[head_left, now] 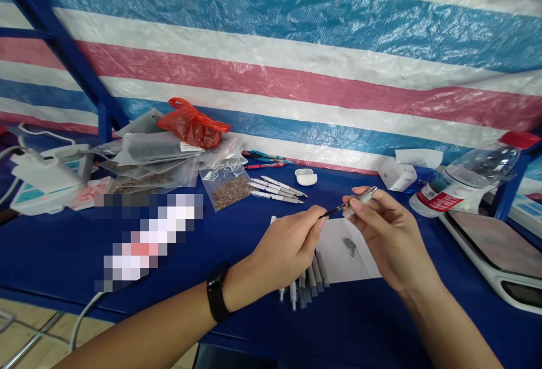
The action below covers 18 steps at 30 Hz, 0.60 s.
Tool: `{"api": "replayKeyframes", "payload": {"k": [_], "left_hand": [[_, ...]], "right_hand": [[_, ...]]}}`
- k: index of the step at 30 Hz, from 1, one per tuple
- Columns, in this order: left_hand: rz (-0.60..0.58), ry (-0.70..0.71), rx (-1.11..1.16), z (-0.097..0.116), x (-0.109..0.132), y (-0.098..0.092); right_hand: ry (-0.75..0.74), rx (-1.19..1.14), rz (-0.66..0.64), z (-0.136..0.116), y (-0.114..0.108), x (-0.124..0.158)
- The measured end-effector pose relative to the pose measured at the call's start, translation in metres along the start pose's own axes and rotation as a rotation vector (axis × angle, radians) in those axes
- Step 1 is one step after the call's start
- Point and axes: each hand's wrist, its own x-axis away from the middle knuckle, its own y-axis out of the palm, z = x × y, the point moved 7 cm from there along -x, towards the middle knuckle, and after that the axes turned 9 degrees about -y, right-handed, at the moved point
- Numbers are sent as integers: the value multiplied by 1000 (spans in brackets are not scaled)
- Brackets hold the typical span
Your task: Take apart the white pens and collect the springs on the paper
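My left hand [282, 247], with a black band on its wrist, pinches a thin dark pen refill [334, 211] between thumb and fingers. My right hand [387, 225] grips a light-coloured pen barrel [361, 203] with a silver tip pointing up to the right. Between the hands, the refill's end meets the barrel's lower left end; how far it goes in, I cannot tell. Below them lies a sheet of white paper [364, 267] bearing a small cluster of grey springs or similar tiny parts [350, 246]. Several grey and white pen parts [313, 276] lie partly hidden under my left hand.
Several white pens [277, 189] lie beside a white earbud case [305, 177]. Behind stand a bag of brown bits [231, 193], a red plastic bag [192, 125] and coloured pens [266, 165]. On the right are a bottle [470, 180] and a scale [499, 239].
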Motion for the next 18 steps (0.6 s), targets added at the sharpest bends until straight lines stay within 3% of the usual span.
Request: {"api": "replayKeyframes", "payload": {"k": [4, 8, 10, 14, 18], "left_hand": [[-33, -15, -87, -2, -1, 3], [-7, -78, -248, -11, -6, -6], [35, -122, -320, -17, -10, -15], [81, -183, -389, -25, -18, -29], [67, -200, -411, -24, -18, -31]], "right_hand": [[-78, 6, 80, -4, -6, -3], [-203, 218, 161, -26, -34, -15], [-157, 481, -3, -28, -41, -21], [49, 978, -514, -4, -41, -17], [78, 1173, -637, 10, -40, -15]]}}
